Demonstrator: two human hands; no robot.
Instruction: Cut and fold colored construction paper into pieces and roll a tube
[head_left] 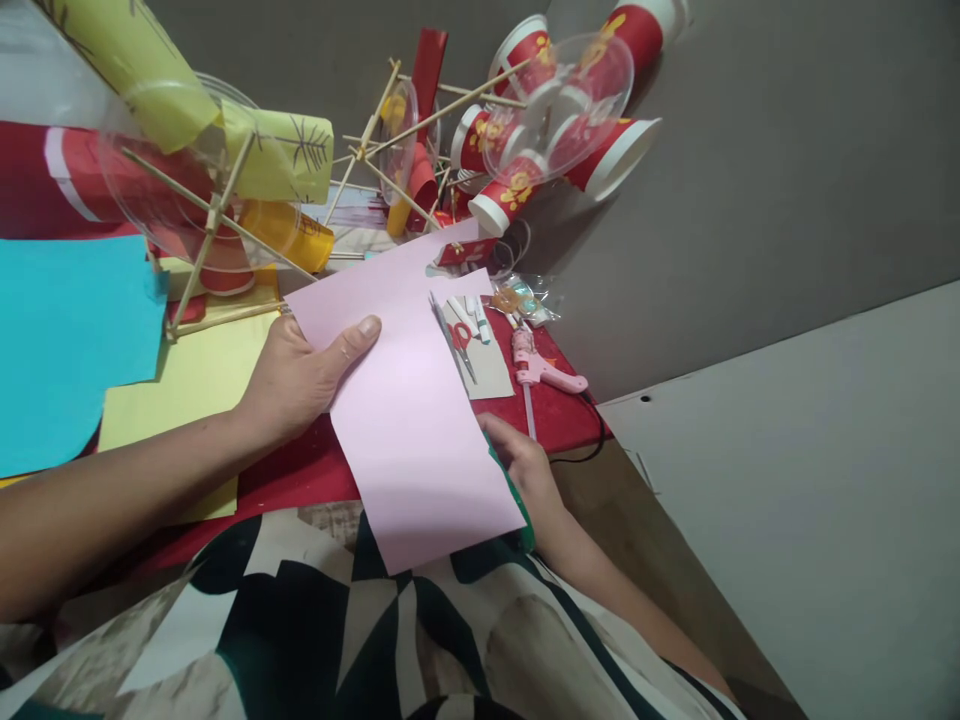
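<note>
A pale pink sheet of paper (420,430) is pinched at its left edge by my left hand (300,375), the thumb flat on top. My right hand (525,475) is closed around the green handle of a pair of scissors (525,505), which the paper partly hides. A dark blade shows at the paper's right edge, in a cut that opens toward the right. The sheet is held over the front of the red table, its lower end above my patterned clothing.
Stick frames with plastic discs and red paper cups (517,185) stand at the back. Red-handled scissors (461,340) and a pink glue gun (536,365) with a cable lie right. Blue paper (67,340) and yellow paper (180,400) lie left. A grey wall (750,180) borders the table.
</note>
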